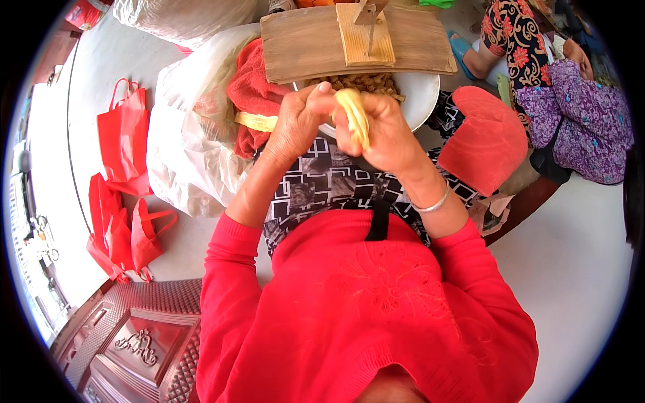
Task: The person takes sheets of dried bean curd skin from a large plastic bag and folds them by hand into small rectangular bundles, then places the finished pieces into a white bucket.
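Observation:
Above my lap, both hands are close together on a pale yellow, fibrous-looking strip (pixel 353 115); I cannot make out its exact kind. My right hand (pixel 386 138) is closed round a folded, twisted bundle of it. Fingers of my left hand (pixel 295 124) pinch inward against the right hand, and what lies between them is partly hidden. To the left of my left wrist, a flat yellow length (pixel 255 121) sticks out over a red towel (pixel 255 84). Just beyond the hands, a white basin (pixel 423 101) holds brown chunky pieces (pixel 373 82).
Across the basin lies a wooden board (pixel 302 40) bearing a lighter block (pixel 366 40) with an upright fitting. White plastic sacks (pixel 195 134) and red bags (pixel 124 134) stand left. A red cushion (pixel 484 134) is right, near a person in purple (pixel 571 121). A carved panel (pixel 141 342) is lower left.

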A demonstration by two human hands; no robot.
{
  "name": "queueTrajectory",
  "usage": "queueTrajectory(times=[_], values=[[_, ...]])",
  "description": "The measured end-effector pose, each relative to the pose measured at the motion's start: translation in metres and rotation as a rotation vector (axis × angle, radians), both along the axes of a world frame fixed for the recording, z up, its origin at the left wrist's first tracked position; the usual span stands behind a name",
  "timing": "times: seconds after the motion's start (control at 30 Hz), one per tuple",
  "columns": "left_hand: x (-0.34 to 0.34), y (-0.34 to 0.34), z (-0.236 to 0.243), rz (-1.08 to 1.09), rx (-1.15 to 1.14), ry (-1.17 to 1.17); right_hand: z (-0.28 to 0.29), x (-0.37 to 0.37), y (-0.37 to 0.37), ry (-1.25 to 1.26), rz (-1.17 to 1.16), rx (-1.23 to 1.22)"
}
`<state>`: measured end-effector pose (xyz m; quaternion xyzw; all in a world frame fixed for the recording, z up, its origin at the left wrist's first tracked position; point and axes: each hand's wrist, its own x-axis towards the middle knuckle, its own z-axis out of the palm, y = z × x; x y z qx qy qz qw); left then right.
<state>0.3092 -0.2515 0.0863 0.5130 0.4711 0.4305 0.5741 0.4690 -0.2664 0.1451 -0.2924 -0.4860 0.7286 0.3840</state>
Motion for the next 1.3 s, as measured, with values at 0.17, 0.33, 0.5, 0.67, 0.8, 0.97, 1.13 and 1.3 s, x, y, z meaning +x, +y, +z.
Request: queueTrajectory(times=[0.17, 0.33, 0.5, 0.67, 0.8, 0.97, 1.13, 1.3], values=[[-0.008, -0.01, 0.014, -0.086, -0.301, -0.29, -0.062, -0.02, 0.04, -0.641, -0.343, 0.54], [-0.024, 0.001, -0.009, -0.057, -0.358, -0.422, -0.059, -0.045, 0.046, -0.879, -0.401, 0.729], [-0.041, -0.001, -0.026, -0.03, -0.316, -0.114, -0.071, -0.048, 0.047, -0.971, -0.344, 0.769], [-0.032, -0.024, -0.014, 0.044, 0.301, 1.008, -0.09, -0.035, 0.031, -0.877, -0.152, 0.433], [-0.025, -0.032, -0.025, 0.164, 0.59, 0.878, -0.106, -0.022, 0.025, -0.604, -0.051, 0.252], [-0.018, -0.03, -0.029, 0.04, 0.549, 0.565, -0.088, -0.011, 0.02, -0.107, 0.027, -0.359], [-0.012, -0.025, -0.004, -0.08, 0.409, 0.423, -0.08, -0.001, 0.017, 0.075, -0.004, -0.476], [0.005, -0.015, 0.013, 0.044, 0.325, 0.662, -0.079, -0.01, 0.013, -0.527, -0.326, 0.548]])
